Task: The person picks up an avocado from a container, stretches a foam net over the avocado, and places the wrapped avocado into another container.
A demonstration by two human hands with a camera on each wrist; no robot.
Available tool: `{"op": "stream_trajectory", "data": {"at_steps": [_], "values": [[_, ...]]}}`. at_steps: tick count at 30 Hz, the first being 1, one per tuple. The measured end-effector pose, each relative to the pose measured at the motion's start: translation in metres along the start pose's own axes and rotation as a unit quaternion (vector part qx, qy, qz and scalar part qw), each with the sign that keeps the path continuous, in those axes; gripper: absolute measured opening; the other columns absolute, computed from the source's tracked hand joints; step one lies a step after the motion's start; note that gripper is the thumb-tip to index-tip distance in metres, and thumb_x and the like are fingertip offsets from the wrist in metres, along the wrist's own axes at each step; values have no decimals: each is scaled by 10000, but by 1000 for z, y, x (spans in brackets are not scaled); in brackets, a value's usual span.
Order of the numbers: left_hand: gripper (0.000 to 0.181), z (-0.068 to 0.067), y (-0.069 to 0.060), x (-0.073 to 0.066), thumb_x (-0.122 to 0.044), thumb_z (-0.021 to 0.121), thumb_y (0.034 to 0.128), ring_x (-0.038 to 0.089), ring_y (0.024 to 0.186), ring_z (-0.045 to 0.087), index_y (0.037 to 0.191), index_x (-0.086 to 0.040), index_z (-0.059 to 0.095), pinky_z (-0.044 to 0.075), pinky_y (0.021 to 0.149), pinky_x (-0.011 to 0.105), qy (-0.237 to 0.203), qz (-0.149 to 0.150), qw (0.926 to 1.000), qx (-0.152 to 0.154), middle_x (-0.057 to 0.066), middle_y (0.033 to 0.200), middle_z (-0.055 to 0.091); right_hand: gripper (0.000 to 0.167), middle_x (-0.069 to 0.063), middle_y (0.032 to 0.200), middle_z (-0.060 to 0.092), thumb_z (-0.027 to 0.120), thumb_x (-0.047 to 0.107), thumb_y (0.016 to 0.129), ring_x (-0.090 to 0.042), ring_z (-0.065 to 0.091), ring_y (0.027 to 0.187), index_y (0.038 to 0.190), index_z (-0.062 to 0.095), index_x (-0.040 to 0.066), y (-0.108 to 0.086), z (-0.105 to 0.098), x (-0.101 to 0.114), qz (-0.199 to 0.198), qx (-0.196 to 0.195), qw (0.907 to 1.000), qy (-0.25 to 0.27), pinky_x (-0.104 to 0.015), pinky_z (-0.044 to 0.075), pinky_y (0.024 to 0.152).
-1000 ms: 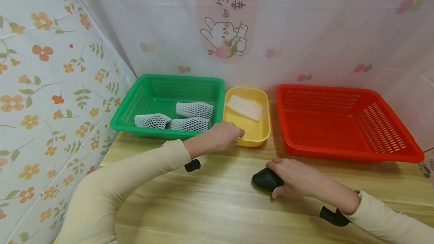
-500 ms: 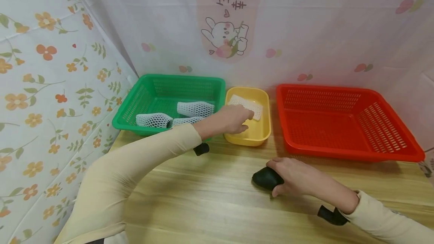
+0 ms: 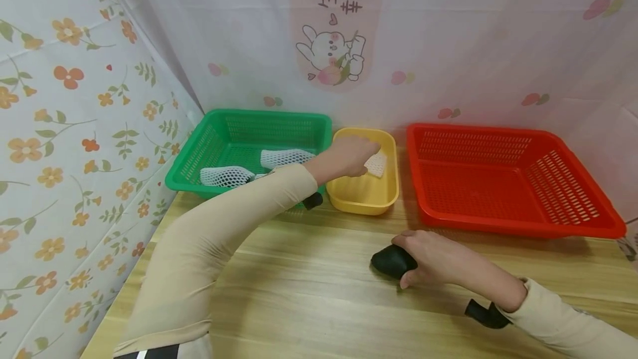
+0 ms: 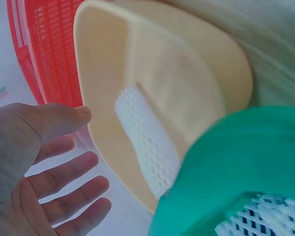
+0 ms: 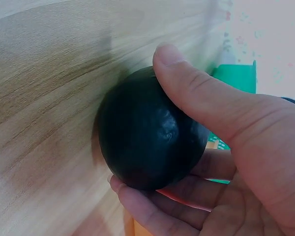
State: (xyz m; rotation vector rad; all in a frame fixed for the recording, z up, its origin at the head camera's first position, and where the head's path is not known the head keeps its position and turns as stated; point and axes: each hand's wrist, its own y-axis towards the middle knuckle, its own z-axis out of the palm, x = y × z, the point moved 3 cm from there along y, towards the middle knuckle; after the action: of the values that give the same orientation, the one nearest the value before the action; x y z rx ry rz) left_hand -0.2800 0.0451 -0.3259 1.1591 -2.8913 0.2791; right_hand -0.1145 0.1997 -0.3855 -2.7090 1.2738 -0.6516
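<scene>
On the table, my right hand [image 3: 432,259] grips a dark, smooth avocado [image 3: 394,262], with thumb and fingers round its sides in the right wrist view. My left hand [image 3: 351,155] hovers over the yellow bin [image 3: 364,208], its fingers spread and holding nothing in the left wrist view. A white foam net sleeve [image 4: 147,140] lies flat in that bin, apart from the fingers; in the head view the hand covers part of it. White foam-net-wrapped pieces [image 3: 226,176] lie in the green basket [image 3: 269,118], partly hidden by my left forearm.
A red basket [image 3: 503,226] stands right of the yellow bin. The green basket adjoins the bin on the left. All three stand along the back of the wooden table [image 3: 299,292], before a printed cloth [image 3: 448,43]. Another flowered cloth hangs at left.
My left hand has moved from the yellow bin's front left edge, farther back and right, over the foam net sleeve. My right hand has stayed in place with the avocado.
</scene>
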Motion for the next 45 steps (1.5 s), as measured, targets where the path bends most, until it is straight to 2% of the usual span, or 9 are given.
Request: {"op": "stream_trajectory", "data": {"at_steps": [11, 17, 21, 24, 27, 31, 35, 41, 45], "values": [[291, 5, 28, -1, -147, 725, 902, 171, 906, 592, 1159, -183, 593, 507, 738, 350, 179, -307, 9991, -221, -18, 1004, 621, 685, -137, 1098, 672, 939, 369, 707, -239, 647, 891, 1181, 664, -41, -1, -1, -2, -113, -67, 9999, 29, -444, 543, 795], [230, 9, 39, -2, -125, 657, 936, 174, 872, 587, 1140, -189, 572, 522, 690, 353, 382, -282, 9988, -70, -14, 980, 606, 687, -125, 1099, 670, 940, 381, 703, -226, 639, 885, 1182, 666, -28, 0, -2, -3, -49, -40, 10000, 55, -443, 540, 797], [365, 12, 39, -5, -79, 654, 925, 197, 885, 573, 1267, -147, 548, 503, 715, 329, 485, -68, 9988, 91, 17, 996, 605, 688, -123, 1095, 674, 942, 386, 697, -229, 639, 885, 1177, 670, -25, 0, -2, -3, 1, -21, 10000, 46, -447, 541, 802], [525, 17, 39, -5, -41, 632, 939, 211, 879, 558, 1430, -131, 472, 479, 714, 310, 495, -146, 9981, 337, 45, 1011, 593, 677, -117, 1086, 676, 943, 384, 696, -229, 640, 890, 1168, 674, -20, 0, -3, -3, 0, -19, 10000, 29, -446, 541, 803], [508, 21, 40, -6, -95, 567, 1020, 210, 928, 581, 1503, -154, 424, 491, 782, 316, 513, -278, 9970, 514, 53, 1073, 606, 671, -115, 1082, 677, 943, 383, 697, -235, 643, 899, 1163, 675, -19, 0, -2, -3, -18, -28, 10000, 14, -449, 541, 807], [358, 24, 43, -10, -158, 470, 1085, 206, 1046, 606, 1443, -160, 494, 499, 903, 368, 700, -132, 9962, 497, 40, 1160, 633, 674, -119, 1084, 676, 943, 377, 699, -233, 642, 897, 1166, 673, -26, 0, -2, -2, -65, -59, 10000, 3, -443, 541, 800], [268, 27, 44, -13, -88, 521, 1052, 213, 1031, 614, 1302, -146, 599, 528, 835, 366, 960, 2, 9947, 361, 36, 1148, 651, 670, -119, 1076, 675, 944, 368, 700, -224, 639, 886, 1163, 671, -32, 0, -2, -2, -157, -120, 9998, -13, -435, 542, 790], [222, 30, 41, -12, -137, 496, 1076, 187, 1018, 534, 1233, -173, 648, 501, 845, 337, 1413, -327, 9875, 617, 51, 1243, 574, 670, -125, 1075, 678, 946, 361, 700, -231, 642, 899, 1161, 669, -39, 1, -2, -3, -224, -163, 9996, -56, -439, 541, 796], [230, 31, 40, -13, -157, 458, 1090, 177, 941, 506, 1223, -192, 642, 491, 824, 336, 1626, -329, 9832, 761, 43, 1202, 561, 669, -122, 1074, 679, 946, 365, 699, -224, 642, 896, 1157, 670, -37, 0, -2, -3, -211, -171, 9996, -33, -432, 540, 788]]}}
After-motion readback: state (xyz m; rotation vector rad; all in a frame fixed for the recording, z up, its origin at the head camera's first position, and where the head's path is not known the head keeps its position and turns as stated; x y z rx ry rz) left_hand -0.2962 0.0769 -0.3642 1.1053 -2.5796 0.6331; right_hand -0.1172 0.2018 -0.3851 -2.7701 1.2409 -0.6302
